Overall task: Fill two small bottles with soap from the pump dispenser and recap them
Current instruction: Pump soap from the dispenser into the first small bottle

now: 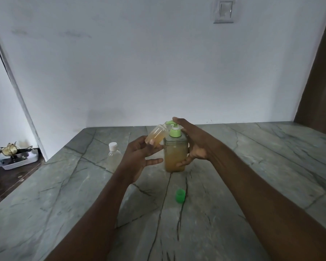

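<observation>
**A:** What is lying closest to the near edge of the counter (252, 176)?

**B:** A green cap (180, 197) is sitting alone on the veined stone. It is lying between the two forearms and apart from everything else.

**A:** And beyond it?

**B:** The left hand (137, 159) is holding the open small bottle (156, 135) in the air above the middle of the counter. Its thumb and upper fingers are pinching the bottle's lower part, while one lower finger is sticking out straight toward the dispenser. The bottle is tilting, with its uncapped mouth pointing up and to the right, just beside the pump's spout. Amber liquid is pooling in its lower part.

**A:** What is the right hand doing?

**B:** The right hand (196, 146) is gripping the pump dispenser (175, 157), which is standing upright mid-counter and holding amber soap. One finger is lying across the top of the green pump head (174, 132). Another digit is curling round the front of the dispenser's body lower down. I cannot tell how the other fingers are lying.

**A:** Is the other bottle showing?

**B:** Yes, the capped small bottle (113, 157) is standing upright toward the left edge, wearing a white cap. The left wrist is partly hiding it.

**A:** And further back?

**B:** A pale wall (139, 72) is rising from the counter's far edge, carrying a switch plate (224, 11) high up. Off the left edge, a white tray (19, 162) with a gold ornament is sitting low down.
</observation>
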